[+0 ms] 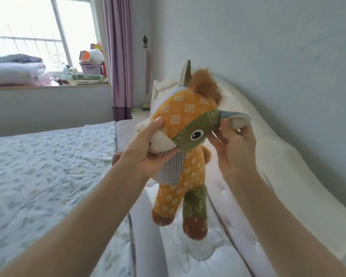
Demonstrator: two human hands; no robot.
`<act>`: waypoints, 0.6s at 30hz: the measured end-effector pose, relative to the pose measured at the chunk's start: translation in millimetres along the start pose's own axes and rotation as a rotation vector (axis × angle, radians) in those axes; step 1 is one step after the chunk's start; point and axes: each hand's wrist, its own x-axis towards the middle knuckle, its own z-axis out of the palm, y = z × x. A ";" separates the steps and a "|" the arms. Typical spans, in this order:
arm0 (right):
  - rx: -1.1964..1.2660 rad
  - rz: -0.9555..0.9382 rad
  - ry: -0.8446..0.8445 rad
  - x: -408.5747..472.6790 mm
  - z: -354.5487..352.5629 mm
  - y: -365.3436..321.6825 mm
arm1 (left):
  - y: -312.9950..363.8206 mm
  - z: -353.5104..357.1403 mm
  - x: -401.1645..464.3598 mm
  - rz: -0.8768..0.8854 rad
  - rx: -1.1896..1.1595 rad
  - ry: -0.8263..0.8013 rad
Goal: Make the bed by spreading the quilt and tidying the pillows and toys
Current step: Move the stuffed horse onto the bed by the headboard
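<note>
A patchwork plush horse [188, 120] in orange and green, with a brown mane and brown hooves, hangs upright in the air in front of me. My left hand [148, 148] grips its white snout and chin from the left. My right hand [236, 144] pinches its blue and white ear on the right side. The toy's legs dangle over a white pillow [206, 254] that leans by the white headboard [268, 148]. A pale quilt [38, 172] with a small leaf print lies spread flat over the bed at the left.
A white wall rises behind the headboard. A purple curtain [120, 56] hangs beside the window. The window ledge [48, 86] carries folded bedding [14, 70], boxes and other clutter. A second pale pillow [126, 130] lies beyond the toy, near the bed's far corner.
</note>
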 end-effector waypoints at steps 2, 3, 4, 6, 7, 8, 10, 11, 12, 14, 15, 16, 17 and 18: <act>0.042 0.068 -0.016 29.8 -3.2 29.5 | -3.3 -3.7 41.8 0.023 -0.102 0.037; 0.066 0.107 -0.021 44.9 -4.1 45.5 | -6.4 -5.4 62.3 0.029 -0.148 0.049; 0.082 0.141 -0.030 55.9 -4.4 59.8 | -9.3 -8.4 79.7 0.031 -0.161 0.060; 0.120 0.205 -0.083 78.7 -5.1 88.7 | -7.0 -13.8 119.0 -0.016 -0.132 0.109; 0.131 0.233 -0.112 91.1 -6.3 103.5 | -1.8 -17.5 142.5 -0.036 -0.110 0.147; 0.134 0.255 -0.136 101.8 -7.9 115.6 | 6.4 -21.4 164.2 -0.040 -0.099 0.166; 0.120 0.289 -0.177 121.8 -11.0 135.3 | 23.6 -30.2 205.8 -0.029 -0.116 0.179; 0.104 0.297 -0.198 131.9 -12.3 144.4 | 29.8 -33.6 224.9 -0.015 -0.110 0.198; 0.088 0.302 -0.225 146.8 -13.8 157.5 | 35.0 -37.5 248.8 0.003 -0.085 0.235; 0.001 0.300 -0.273 166.1 -17.3 173.4 | 41.5 -44.1 282.5 0.038 -0.010 0.282; -0.098 0.285 -0.291 174.9 -18.2 179.3 | 43.5 -47.3 298.9 0.046 0.014 0.291; -0.212 0.264 -0.302 185.8 -21.4 189.0 | 46.6 -50.8 318.0 0.047 0.043 0.296; -0.319 0.241 -0.311 194.5 -24.7 196.1 | 49.5 -54.2 335.1 0.046 0.068 0.292; -0.420 0.227 -0.289 203.0 -31.4 202.8 | 51.7 -57.5 350.4 0.036 0.106 0.283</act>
